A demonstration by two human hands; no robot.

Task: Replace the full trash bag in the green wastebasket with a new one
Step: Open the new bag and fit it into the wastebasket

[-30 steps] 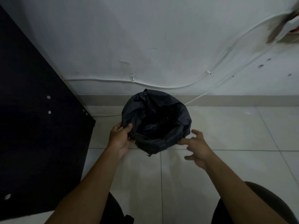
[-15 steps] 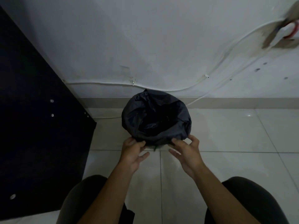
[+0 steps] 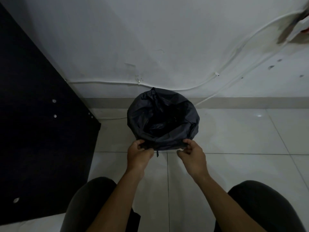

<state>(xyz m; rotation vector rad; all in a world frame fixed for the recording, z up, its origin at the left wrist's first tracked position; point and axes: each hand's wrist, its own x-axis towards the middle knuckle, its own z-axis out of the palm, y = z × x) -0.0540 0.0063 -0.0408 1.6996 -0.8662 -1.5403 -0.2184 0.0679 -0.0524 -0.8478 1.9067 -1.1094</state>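
Note:
A black trash bag [image 3: 163, 118] lines a round wastebasket standing on the tiled floor against the wall. The bag is folded over the rim and hides the basket's green body entirely. My left hand [image 3: 138, 152] pinches the bag's near edge at the lower left of the rim. My right hand [image 3: 192, 152] pinches the same edge at the lower right. A short strip of the bag hangs down between my hands.
A black furniture panel [image 3: 38, 131] stands at the left. White cables [image 3: 184, 88] run along the wall [image 3: 150, 39] behind the basket. My knees [image 3: 260, 203] show at the bottom, above the white floor tiles [image 3: 234, 136].
Both hands moved from the basket's sides to its near edge and took hold of the bag's edge there. The view dropped lower, and my knees came into view.

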